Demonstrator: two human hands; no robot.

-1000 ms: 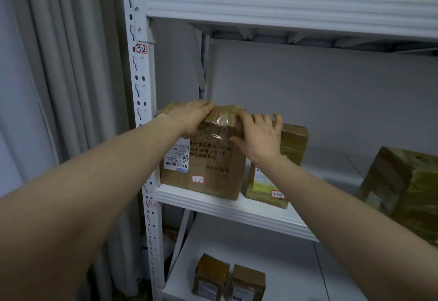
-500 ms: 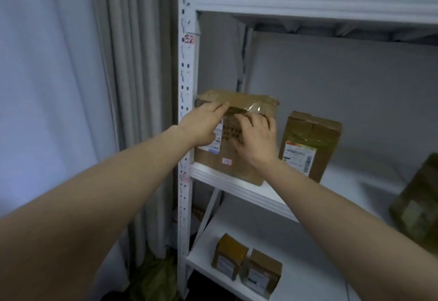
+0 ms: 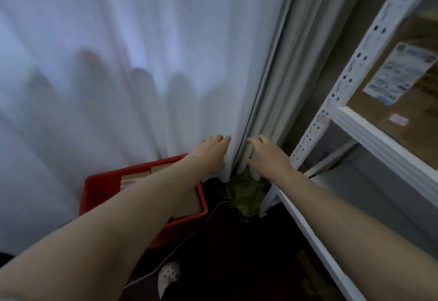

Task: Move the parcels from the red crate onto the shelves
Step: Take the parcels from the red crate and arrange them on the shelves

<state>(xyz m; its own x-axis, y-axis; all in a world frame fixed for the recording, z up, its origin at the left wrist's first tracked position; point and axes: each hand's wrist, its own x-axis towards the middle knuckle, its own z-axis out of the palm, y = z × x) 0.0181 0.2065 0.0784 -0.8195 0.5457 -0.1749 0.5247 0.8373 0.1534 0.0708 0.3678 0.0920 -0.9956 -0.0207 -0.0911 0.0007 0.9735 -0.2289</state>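
The red crate (image 3: pixel 99 183) stands on the floor at lower left, against the curtain, with brown cardboard parcels (image 3: pixel 135 177) inside, partly hidden by my left forearm. My left hand (image 3: pixel 209 152) hangs in the air above the crate's far right corner, fingers relaxed, holding nothing. My right hand (image 3: pixel 266 152) is beside it, in front of the curtain folds, also empty with loosely bent fingers. The white metal shelves (image 3: pixel 379 134) run along the right. A large brown parcel (image 3: pixel 407 92) with a white label sits on the upper shelf.
A pale curtain (image 3: pixel 142 63) fills the left and centre. A crumpled green cloth (image 3: pixel 246 194) lies on the dark floor between crate and shelf post. A thin white cable (image 3: pixel 180 251) crosses the floor. A white shoe (image 3: pixel 168 277) shows at the bottom.
Both hands have let go of the large parcel on the shelf and come away. The view has swung left and down toward the red crate on the floor.
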